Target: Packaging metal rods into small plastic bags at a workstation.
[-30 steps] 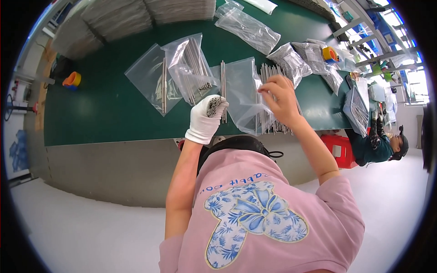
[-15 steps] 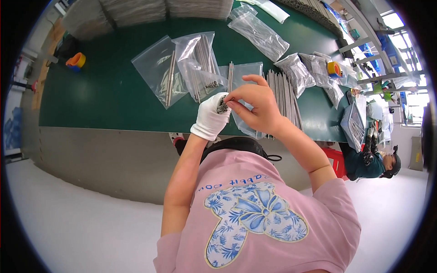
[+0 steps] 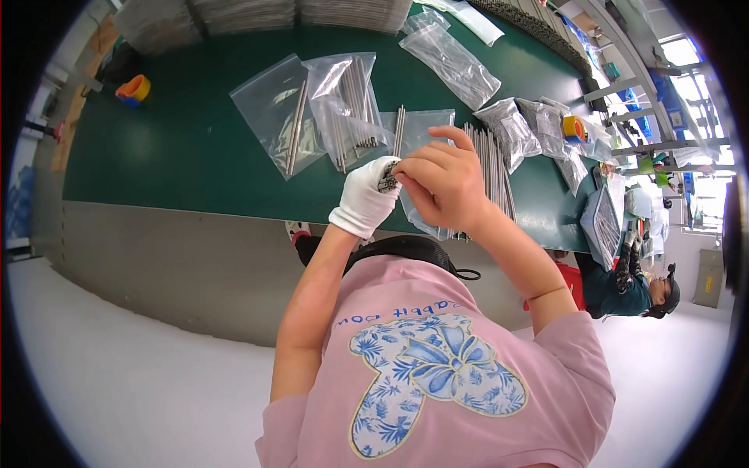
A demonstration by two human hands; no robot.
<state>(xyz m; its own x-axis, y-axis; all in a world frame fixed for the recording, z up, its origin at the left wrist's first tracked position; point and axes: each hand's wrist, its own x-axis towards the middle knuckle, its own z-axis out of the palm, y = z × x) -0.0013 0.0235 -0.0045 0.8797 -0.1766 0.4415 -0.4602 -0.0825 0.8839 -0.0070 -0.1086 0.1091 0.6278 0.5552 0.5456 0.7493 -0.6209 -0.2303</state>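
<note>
My left hand, in a white glove, is wrapped round a bundle of thin metal rods, whose ends face up toward me. Bare, my right hand has its thumb and forefinger pinched together at the rod ends; whatever lies between them is too small to make out. Just beyond the hands, more rods rest on a flat clear plastic bag. To the left are a clear bag with a bunch of rods inside and another bag with a few rods.
Loose metal rods lie in a row right of my hands on the green table. Filled bags and tape rolls stand farther out. Plastic-wrapped stacks line the back. A co-worker is at the right beside a tray.
The view has shifted slightly, so the table things sit a little differently in the picture. Both hands stay together at the rod ends, with little change in their grip.
</note>
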